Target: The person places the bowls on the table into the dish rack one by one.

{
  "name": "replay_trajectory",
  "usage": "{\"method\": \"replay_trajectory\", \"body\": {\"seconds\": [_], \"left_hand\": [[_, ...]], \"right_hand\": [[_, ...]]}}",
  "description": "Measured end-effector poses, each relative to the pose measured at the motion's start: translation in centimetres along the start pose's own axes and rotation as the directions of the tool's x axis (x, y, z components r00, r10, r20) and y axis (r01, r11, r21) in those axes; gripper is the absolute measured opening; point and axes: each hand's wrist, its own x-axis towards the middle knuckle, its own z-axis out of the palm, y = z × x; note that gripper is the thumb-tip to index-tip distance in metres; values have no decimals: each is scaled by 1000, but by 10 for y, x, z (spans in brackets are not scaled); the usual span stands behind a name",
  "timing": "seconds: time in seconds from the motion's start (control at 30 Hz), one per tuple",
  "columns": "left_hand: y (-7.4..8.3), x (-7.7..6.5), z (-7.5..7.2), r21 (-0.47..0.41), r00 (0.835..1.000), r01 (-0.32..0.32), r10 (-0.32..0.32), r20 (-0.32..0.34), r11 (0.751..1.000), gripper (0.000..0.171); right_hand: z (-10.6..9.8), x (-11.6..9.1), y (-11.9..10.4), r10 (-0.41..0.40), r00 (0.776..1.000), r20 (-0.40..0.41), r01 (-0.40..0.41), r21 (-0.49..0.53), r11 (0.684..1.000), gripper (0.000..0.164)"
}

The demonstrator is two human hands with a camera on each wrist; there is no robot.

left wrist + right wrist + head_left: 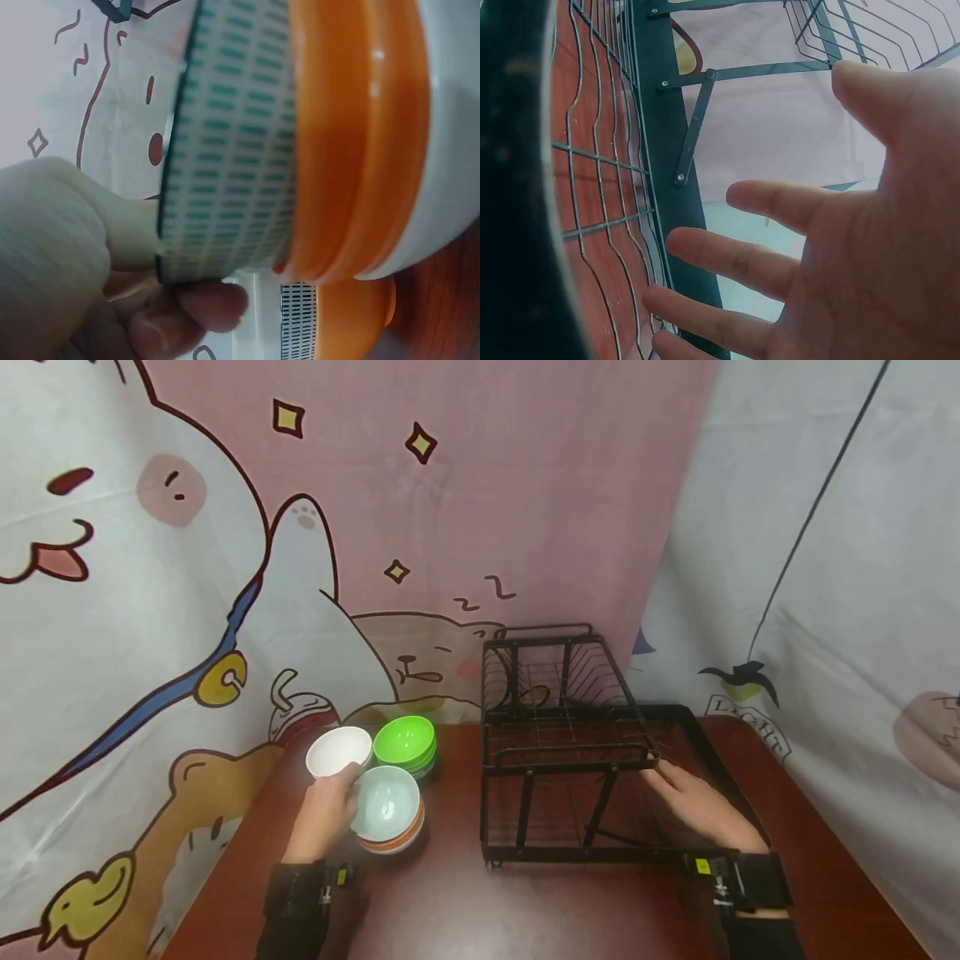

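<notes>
My left hand (322,817) pinches the rim of a pale blue bowl (385,804), the top one of a stack at the left. In the left wrist view, this bowl (232,135) has green dashes outside; orange (360,142) and white bowls (454,157) nest beneath it. The thumb and fingers lie on either side of its rim. At the right side of a black two-tier wire dish rack (558,854) is my right hand (701,810). In the right wrist view its fingers (739,266) are spread and nearly straight, holding nothing; whether they touch the rack is unclear.
A white bowl (330,750) and a stack of green bowls (405,739) stand behind the held bowl. The brown table (480,910) is backed by a cartoon-printed cloth (450,510). A black tray (678,714) reaches out from the rack's right side.
</notes>
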Motion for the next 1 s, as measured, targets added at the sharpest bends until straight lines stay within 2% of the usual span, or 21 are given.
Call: {"method": "replay_trajectory", "body": {"seconds": [0.23,0.43,0.6,0.73,0.87,0.93,1.0], "left_hand": [[10,6,-11,-53,1000,12,-13,-8,998,19],[28,22,-36,-79,999,-13,9,-44,997,20],[45,40,-59,-110,998,-34,27,-65,993,19],[61,58,-81,-71,988,-99,90,-123,993,17],[83,76,-108,-52,972,-157,145,-183,986,17],[94,84,-119,-63,968,-173,158,-197,983,18],[103,88,-126,-74,968,-176,159,-194,982,19]], "right_hand": [[-10,-4,0,-10,1000,13,10,45,999,86],[-32,-8,-7,-77,997,-1,77,48,996,76],[-55,-7,-17,-118,993,-12,118,40,992,74],[-85,-8,-35,-170,985,-18,170,68,983,71],[-121,-11,-67,-267,963,-45,271,100,958,61],[-137,-11,-82,-305,950,-59,309,73,948,58],[-146,-10,-94,-306,950,-68,310,56,949,57]]}}
